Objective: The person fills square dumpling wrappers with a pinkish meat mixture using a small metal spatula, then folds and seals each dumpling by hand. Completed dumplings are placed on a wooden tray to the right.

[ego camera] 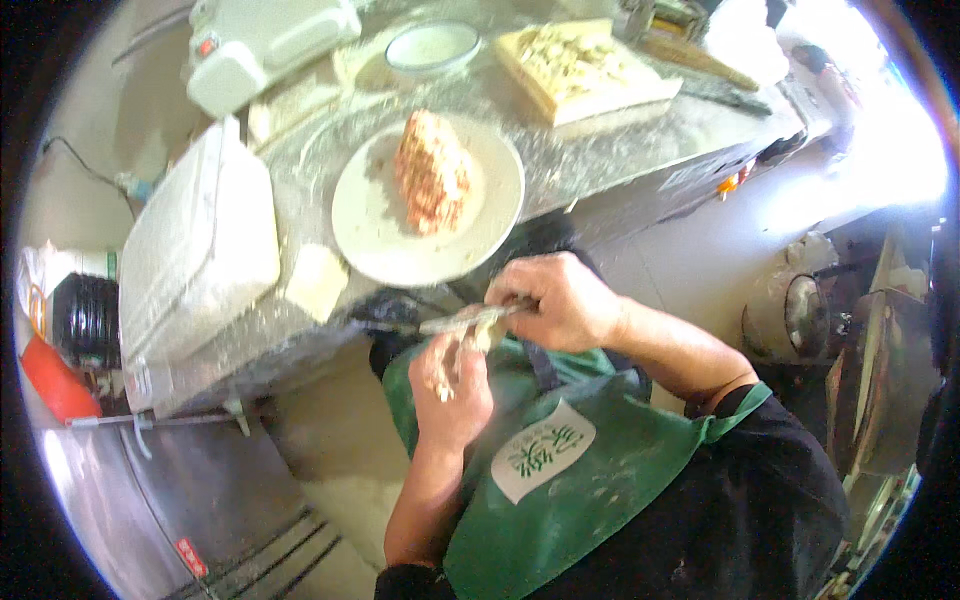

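Note:
My left hand (450, 390) is closed around a small piece of pale dough wrapper, with whitish bits showing at its palm. My right hand (559, 300) grips a thin, flat spatula or knife (457, 321) whose blade lies across the dough (486, 334) at the left fingertips. Both hands are close together in front of the green apron, just off the counter's edge. Beyond them, a round white plate (360, 225) bears a mound of raw minced meat (433, 172). A small stack of pale wrappers (319, 282) sits left of the plate.
A white lidded container (202, 240) occupies the counter's left part. Farther back are a white machine (277, 45), a blue-rimmed bowl (433, 46) and a shallow tray (540, 105) holding many small pale pieces. A wooden stick (705, 64) lies at the back right of the floury counter.

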A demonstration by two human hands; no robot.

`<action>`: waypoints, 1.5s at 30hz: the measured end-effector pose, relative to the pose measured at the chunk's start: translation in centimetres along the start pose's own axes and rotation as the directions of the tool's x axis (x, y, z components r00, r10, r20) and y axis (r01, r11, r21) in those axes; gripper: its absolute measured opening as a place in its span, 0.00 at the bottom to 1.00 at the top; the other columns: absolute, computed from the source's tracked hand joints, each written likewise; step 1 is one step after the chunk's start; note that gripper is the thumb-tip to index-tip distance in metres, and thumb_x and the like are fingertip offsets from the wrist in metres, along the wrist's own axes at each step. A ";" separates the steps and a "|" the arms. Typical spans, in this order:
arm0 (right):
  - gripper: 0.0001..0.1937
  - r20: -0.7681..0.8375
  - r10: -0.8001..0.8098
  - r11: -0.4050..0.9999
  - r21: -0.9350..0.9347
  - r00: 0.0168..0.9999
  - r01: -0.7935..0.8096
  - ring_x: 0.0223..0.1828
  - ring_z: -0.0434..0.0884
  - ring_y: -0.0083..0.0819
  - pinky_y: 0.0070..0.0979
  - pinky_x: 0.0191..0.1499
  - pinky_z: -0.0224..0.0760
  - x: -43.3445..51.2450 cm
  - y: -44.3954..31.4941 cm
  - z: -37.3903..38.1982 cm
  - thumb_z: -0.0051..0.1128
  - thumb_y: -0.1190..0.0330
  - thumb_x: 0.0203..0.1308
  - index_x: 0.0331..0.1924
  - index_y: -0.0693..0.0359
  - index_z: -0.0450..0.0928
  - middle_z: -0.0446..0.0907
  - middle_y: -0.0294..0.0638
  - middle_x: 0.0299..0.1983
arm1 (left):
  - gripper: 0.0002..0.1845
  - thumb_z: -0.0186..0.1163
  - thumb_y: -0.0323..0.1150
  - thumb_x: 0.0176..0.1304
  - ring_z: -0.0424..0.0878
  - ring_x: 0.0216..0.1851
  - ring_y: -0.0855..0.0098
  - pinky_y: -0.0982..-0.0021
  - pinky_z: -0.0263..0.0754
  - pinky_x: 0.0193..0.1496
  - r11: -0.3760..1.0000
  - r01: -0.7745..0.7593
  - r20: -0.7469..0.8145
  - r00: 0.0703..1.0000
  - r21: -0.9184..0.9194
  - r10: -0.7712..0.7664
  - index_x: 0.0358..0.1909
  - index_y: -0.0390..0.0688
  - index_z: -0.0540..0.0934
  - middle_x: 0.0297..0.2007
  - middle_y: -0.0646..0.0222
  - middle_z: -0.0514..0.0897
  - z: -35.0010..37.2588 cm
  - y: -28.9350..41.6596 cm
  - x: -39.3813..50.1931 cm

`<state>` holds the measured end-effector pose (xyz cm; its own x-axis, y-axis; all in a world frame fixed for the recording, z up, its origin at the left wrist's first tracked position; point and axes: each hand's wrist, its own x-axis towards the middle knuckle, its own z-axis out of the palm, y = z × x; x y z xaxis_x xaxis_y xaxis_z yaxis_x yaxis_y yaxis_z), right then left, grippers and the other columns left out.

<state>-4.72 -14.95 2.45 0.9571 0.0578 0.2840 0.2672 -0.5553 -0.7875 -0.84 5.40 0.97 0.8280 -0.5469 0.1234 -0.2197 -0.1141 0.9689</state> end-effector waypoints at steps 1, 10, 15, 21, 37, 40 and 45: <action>0.09 0.004 -0.071 0.997 -0.006 0.997 0.071 0.32 0.83 0.49 0.37 0.34 0.76 0.2 0.2 -0.2 0.67 0.75 0.47 0.34 0.63 0.80 0.80 0.48 0.30 | 0.18 0.50 0.34 0.73 0.84 0.39 0.72 0.71 0.78 0.43 0.999 0.034 0.016 0.999 0.001 -0.034 0.49 0.30 0.82 0.38 0.60 0.87 -0.1 0.1 0.0; 0.15 -0.438 0.225 0.858 -0.334 0.871 -0.390 0.31 0.86 0.49 0.42 0.35 0.77 6.3 6.6 -12.7 0.63 0.58 0.58 0.32 0.63 0.83 0.83 0.54 0.28 | 0.22 0.51 0.36 0.75 0.86 0.43 0.70 0.70 0.80 0.48 0.962 0.076 0.057 0.996 -0.262 -0.063 0.60 0.28 0.75 0.44 0.55 0.89 -0.3 -0.7 -0.7; 0.20 -0.510 0.122 0.757 -0.507 0.852 -0.412 0.40 0.85 0.59 0.48 0.43 0.76 14.0 11.3 -19.4 0.55 0.56 0.65 0.41 0.68 0.83 0.83 0.63 0.35 | 0.20 0.52 0.34 0.75 0.87 0.42 0.68 0.69 0.81 0.46 0.940 0.106 0.083 0.993 -0.325 -0.084 0.59 0.30 0.76 0.44 0.55 0.89 0.1 -1.2 -1.4; 0.18 -0.459 0.075 0.764 -0.544 0.885 -0.347 0.43 0.83 0.61 0.49 0.48 0.75 15.3 9.3 -15.6 0.52 0.58 0.69 0.46 0.66 0.82 0.83 0.64 0.38 | 0.16 0.53 0.28 0.75 0.86 0.45 0.71 0.70 0.80 0.51 0.943 0.174 0.062 0.985 -0.285 -0.163 0.58 0.31 0.78 0.45 0.57 0.89 -0.9 -2.1 -2.3; 0.09 0.398 -0.270 0.831 -0.363 0.877 0.421 0.39 0.83 0.56 0.47 0.46 0.77 19.5 -3.6 10.5 0.56 0.70 0.52 0.35 0.62 0.84 0.82 0.54 0.33 | 0.17 0.50 0.25 0.73 0.85 0.45 0.70 0.67 0.80 0.53 0.924 0.206 0.022 0.977 -0.321 -0.210 0.58 0.30 0.77 0.45 0.56 0.87 -2.2 -1.9 -4.0; 0.09 0.511 -0.143 0.794 -0.452 0.847 0.407 0.39 0.84 0.54 0.45 0.47 0.78 21.4 -4.1 11.7 0.57 0.69 0.50 0.34 0.62 0.85 0.83 0.55 0.32 | 0.17 0.50 0.27 0.74 0.85 0.44 0.70 0.68 0.80 0.53 0.953 0.204 -0.027 0.976 -0.226 -0.215 0.58 0.31 0.78 0.44 0.56 0.88 -3.4 -1.8 -4.6; 0.10 0.599 0.166 0.865 -0.470 0.783 0.177 0.37 0.87 0.48 0.40 0.46 0.80 22.8 -4.5 11.5 0.56 0.69 0.49 0.31 0.64 0.86 0.85 0.56 0.31 | 0.16 0.53 0.27 0.74 0.84 0.42 0.74 0.71 0.79 0.50 0.942 0.201 -0.094 0.968 -0.268 -0.233 0.57 0.29 0.78 0.43 0.58 0.88 -4.7 -2.1 -4.6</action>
<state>17.22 -1.61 6.20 0.8610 0.4504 -0.2361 0.3473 -0.8600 -0.3739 -1.76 12.03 -0.68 0.9011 -0.4251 -0.0859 0.0973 0.0050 0.9952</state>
